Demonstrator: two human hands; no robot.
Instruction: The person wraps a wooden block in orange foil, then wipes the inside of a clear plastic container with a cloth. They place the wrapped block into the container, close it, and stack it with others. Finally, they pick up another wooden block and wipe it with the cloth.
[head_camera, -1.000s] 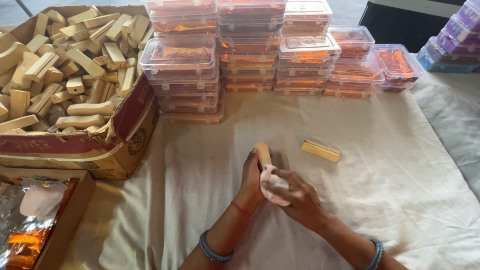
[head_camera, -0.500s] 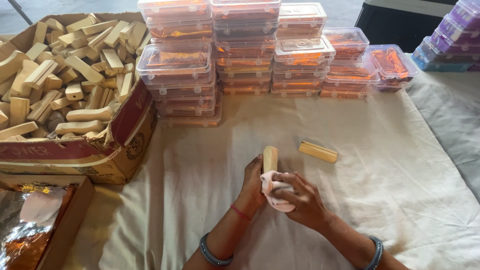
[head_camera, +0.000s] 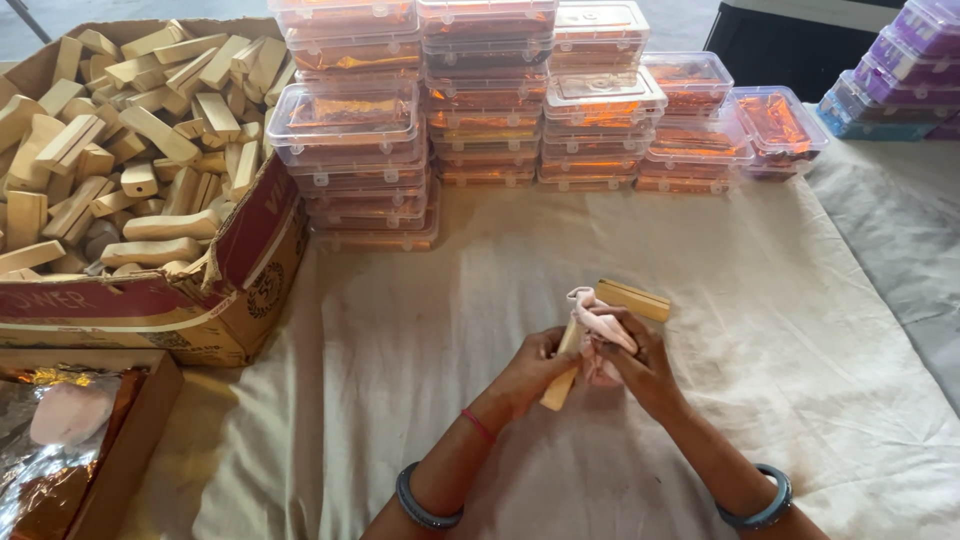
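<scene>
Wooden block (head_camera: 560, 385), pale and unfinished, gripped in the left hand (head_camera: 535, 367) at lower centre of the frame, tilted with its lower end toward the bottom edge and its upper end hidden under the cloth. Pink cloth (head_camera: 597, 322) bunched in the right hand (head_camera: 640, 362), pressed over the upper part of the block. Both hands closed: left clamped round the block, right clamped on the cloth, the 2 hands close together and meeting at the block.

Judged as a wiping or polishing step. Recommended: hold the block steady in the left hand, run the cloth along the full length, turn the block so each face gets covered, keep fingers off faces already wiped. Risk noted: the lower end, currently bare, easily missed.

Appearance of the block: light tan, smooth, long and narrow, edges apparently rounded; fine surface detail too small to tell.

Surroundings: second wooden block (head_camera: 634, 299) lying flat on the cream sheet (head_camera: 760, 330) just beyond the hands, right of centre. Cardboard box (head_camera: 255, 245) at upper left, heaped with similar wooden pieces. Stacks of clear plastic cases (head_camera: 485, 95) with orange contents across the top centre. Purple and blue cases (head_camera: 900, 80) at upper right. Open carton with foil (head_camera: 60, 450) at lower left.
</scene>
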